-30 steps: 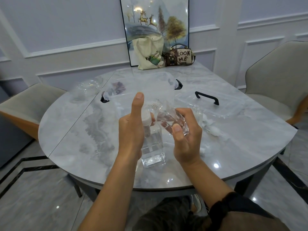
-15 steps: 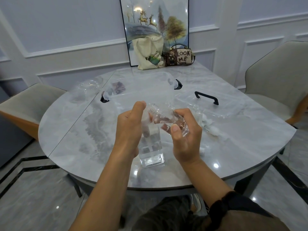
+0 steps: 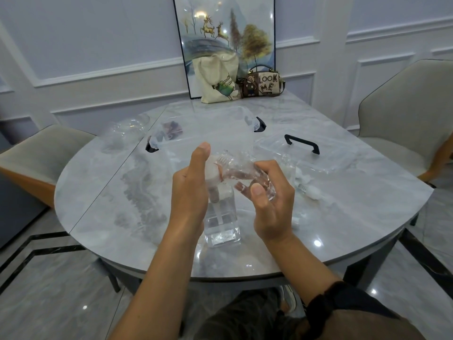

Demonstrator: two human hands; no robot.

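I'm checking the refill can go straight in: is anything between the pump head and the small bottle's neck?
Nothing visible. The small clear bottle, tilted in the right hand, has its threaded neck right beside the white pump head of the square bottle that the left hand holds. Whether they touch cannot be told.

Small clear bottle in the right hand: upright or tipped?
Tipped: the small clear plastic bottle slants, threaded neck toward the white pump head.

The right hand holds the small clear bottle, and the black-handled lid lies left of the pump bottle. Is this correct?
Not quite. The head view shows the black-handled lid lying right of the pump bottle, not left; the right hand does hold the small clear bottle.
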